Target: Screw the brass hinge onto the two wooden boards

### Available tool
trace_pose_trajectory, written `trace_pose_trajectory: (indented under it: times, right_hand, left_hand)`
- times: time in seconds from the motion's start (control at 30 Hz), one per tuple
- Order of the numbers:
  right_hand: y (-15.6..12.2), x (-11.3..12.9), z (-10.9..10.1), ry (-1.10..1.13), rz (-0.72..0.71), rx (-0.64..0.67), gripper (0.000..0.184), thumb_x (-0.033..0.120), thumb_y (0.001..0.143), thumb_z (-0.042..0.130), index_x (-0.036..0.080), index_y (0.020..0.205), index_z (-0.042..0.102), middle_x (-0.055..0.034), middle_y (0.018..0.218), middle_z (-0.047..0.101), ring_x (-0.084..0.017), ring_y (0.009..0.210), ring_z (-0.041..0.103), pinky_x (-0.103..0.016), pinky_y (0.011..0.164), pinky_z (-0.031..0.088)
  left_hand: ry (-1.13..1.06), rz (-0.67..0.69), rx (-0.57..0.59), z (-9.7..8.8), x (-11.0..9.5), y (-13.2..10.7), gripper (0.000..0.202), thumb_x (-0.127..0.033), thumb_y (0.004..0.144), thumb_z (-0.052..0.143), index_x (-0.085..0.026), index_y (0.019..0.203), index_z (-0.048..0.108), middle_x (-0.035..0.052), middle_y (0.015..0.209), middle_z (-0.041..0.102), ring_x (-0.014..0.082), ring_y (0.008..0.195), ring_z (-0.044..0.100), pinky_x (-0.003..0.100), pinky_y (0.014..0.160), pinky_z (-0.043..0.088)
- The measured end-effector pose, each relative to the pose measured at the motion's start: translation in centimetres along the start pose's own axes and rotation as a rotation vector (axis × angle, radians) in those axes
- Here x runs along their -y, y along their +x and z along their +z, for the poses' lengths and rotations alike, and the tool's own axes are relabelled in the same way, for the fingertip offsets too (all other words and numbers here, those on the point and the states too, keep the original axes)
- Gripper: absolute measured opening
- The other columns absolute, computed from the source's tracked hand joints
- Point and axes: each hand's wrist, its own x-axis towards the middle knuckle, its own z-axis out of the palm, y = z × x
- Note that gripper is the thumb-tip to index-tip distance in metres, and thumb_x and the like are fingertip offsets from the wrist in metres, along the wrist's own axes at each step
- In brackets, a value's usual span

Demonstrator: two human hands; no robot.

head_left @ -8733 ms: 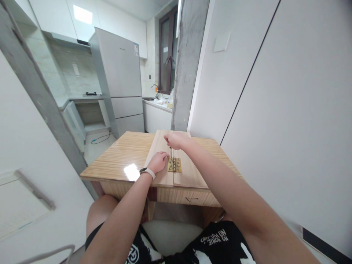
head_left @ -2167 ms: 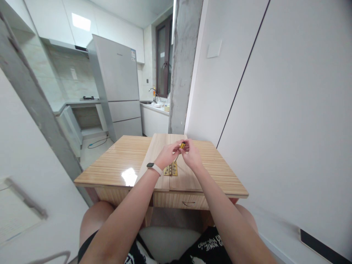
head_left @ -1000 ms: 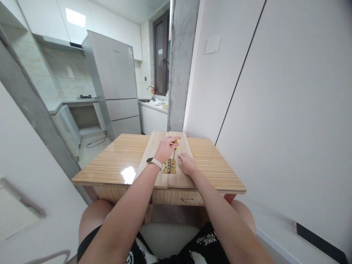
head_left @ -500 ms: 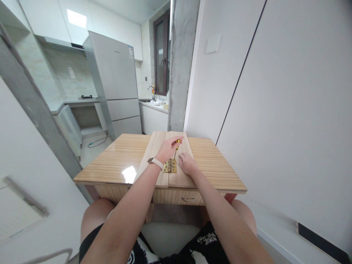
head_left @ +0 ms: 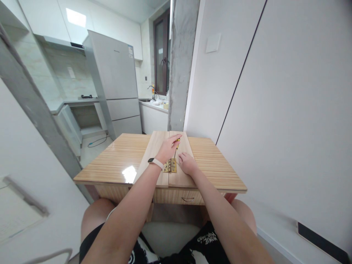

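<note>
My left hand (head_left: 168,149), with a pale-banded watch (head_left: 155,162) on its wrist, holds a screwdriver (head_left: 178,143) by its yellow and black handle. The shaft points down at the upper edge of a brass hinge (head_left: 172,165). Screw heads show in the hinge's right leaf; my left wrist partly covers the left leaf. The hinge lies across the seam of two pale wooden boards (head_left: 159,141). Beside it, my right hand (head_left: 187,163) rests on the right board, its fingers loosely bent close to the screwdriver tip. Nothing can be made out in them.
The boards lie on a striped wooden table (head_left: 107,157) with a drawer (head_left: 187,200) in front. A white wall (head_left: 275,110) rises on the right. Behind stand a concrete pillar (head_left: 183,66) and a grey fridge (head_left: 118,69). My knees are under the table edge.
The fingers of my left hand have shifted and straightened a little around the screwdriver handle. My right hand, the hinge and the boards stay in place.
</note>
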Motion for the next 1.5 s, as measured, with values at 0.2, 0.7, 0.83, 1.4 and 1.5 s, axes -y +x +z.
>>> trace_pose_trajectory:
  times: [0.2, 0.7, 0.83, 1.4, 1.5]
  right_hand:
    - [0.15, -0.14, 0.22, -0.010, 0.007, 0.020, 0.025, 0.024, 0.102, 0.047, 0.018, 0.112, 0.069, -0.0123, 0.111, 0.066, -0.022, 0.112, 0.057, -0.033, 0.103, 0.042]
    - [-0.06, -0.03, 0.13, -0.010, 0.003, -0.007, 0.027, 0.026, 0.103, 0.046, 0.017, 0.114, 0.070, -0.0130, 0.114, 0.066, -0.022, 0.114, 0.057, -0.033, 0.105, 0.041]
    - [-0.02, -0.15, 0.29, -0.010, 0.003, -0.013, 0.027, 0.026, 0.103, 0.046, 0.017, 0.113, 0.070, -0.0134, 0.115, 0.066, -0.023, 0.115, 0.057, -0.034, 0.106, 0.042]
    - [-0.08, 0.18, -0.02, -0.014, 0.002, -0.016, 0.028, 0.025, 0.103, 0.045, 0.016, 0.116, 0.069, -0.0133, 0.114, 0.066, -0.023, 0.116, 0.056, -0.034, 0.106, 0.041]
    - [-0.06, 0.10, 0.05, -0.006, 0.005, -0.011, 0.027, 0.025, 0.103, 0.046, 0.017, 0.115, 0.069, -0.0129, 0.114, 0.066, -0.022, 0.115, 0.057, -0.034, 0.106, 0.042]
  left_hand:
    - [-0.110, -0.054, 0.044, 0.20, 0.35, 0.02, 0.039, -0.012, 0.097, 0.053, -0.021, 0.133, 0.068, 0.0082, 0.118, 0.076, 0.0181, 0.109, 0.071, 0.035, 0.099, 0.057]
    - [-0.036, -0.018, 0.033, -0.31, -0.33, 0.01, 0.037, -0.016, 0.097, 0.056, -0.020, 0.132, 0.069, 0.0104, 0.137, 0.066, 0.0211, 0.124, 0.064, 0.036, 0.107, 0.054]
    - [-0.073, -0.071, 0.059, -0.16, -0.22, -0.07, 0.041, -0.013, 0.098, 0.050, -0.018, 0.135, 0.066, 0.0108, 0.127, 0.072, 0.0206, 0.117, 0.068, 0.037, 0.105, 0.055]
    - [-0.082, -0.033, 0.028, -0.06, -0.37, -0.31, 0.039, -0.014, 0.097, 0.054, -0.020, 0.134, 0.067, 0.0107, 0.136, 0.066, 0.0198, 0.120, 0.065, 0.035, 0.105, 0.054]
    - [-0.089, -0.073, 0.035, -0.04, -0.27, -0.32, 0.040, -0.010, 0.097, 0.051, -0.020, 0.133, 0.066, 0.0102, 0.130, 0.070, 0.0201, 0.117, 0.067, 0.037, 0.104, 0.055]
